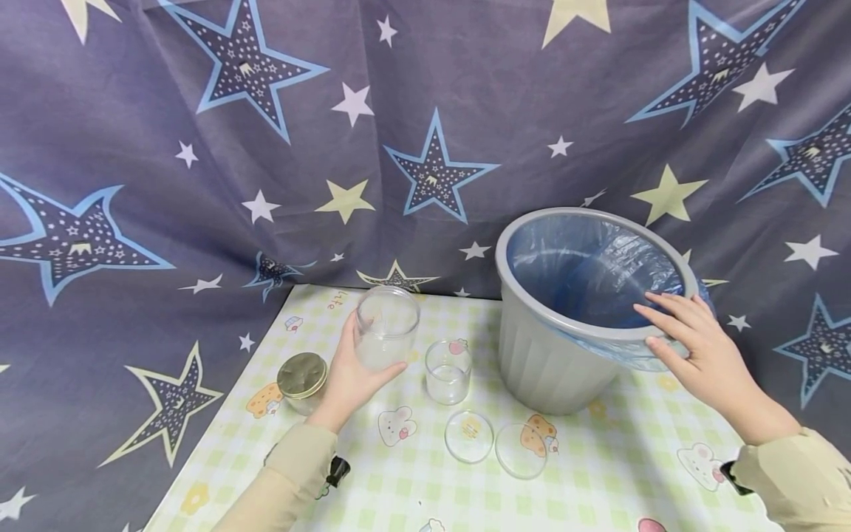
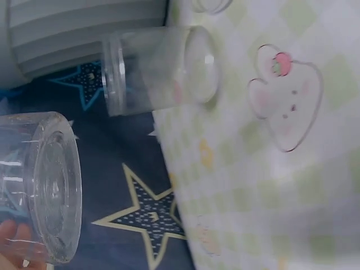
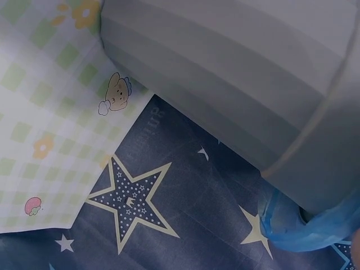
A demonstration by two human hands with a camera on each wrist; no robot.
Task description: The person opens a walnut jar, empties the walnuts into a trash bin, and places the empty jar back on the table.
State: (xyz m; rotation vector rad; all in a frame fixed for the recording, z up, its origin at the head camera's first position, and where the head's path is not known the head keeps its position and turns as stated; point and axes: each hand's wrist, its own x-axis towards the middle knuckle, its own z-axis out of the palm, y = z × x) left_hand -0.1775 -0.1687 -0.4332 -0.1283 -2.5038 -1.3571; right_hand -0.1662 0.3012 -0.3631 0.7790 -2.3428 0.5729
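Note:
My left hand grips a clear, wide-mouthed jar from its left side, thumb toward the front. In the left wrist view, the same jar shows its base, with fingertips seen through its wall. At the right, my right hand lies over the rim of a grey bin, its fingers extended. A blue plastic bag lines the bin and hangs over its rim beside that hand. The right wrist view shows the bin's ribbed side and a fold of the bag.
A smaller clear jar stands between the held jar and the bin. Two clear round lids lie flat in front of it. A jar with a gold lid stands left of my left forearm. Star-patterned cloth hangs behind the checked tabletop.

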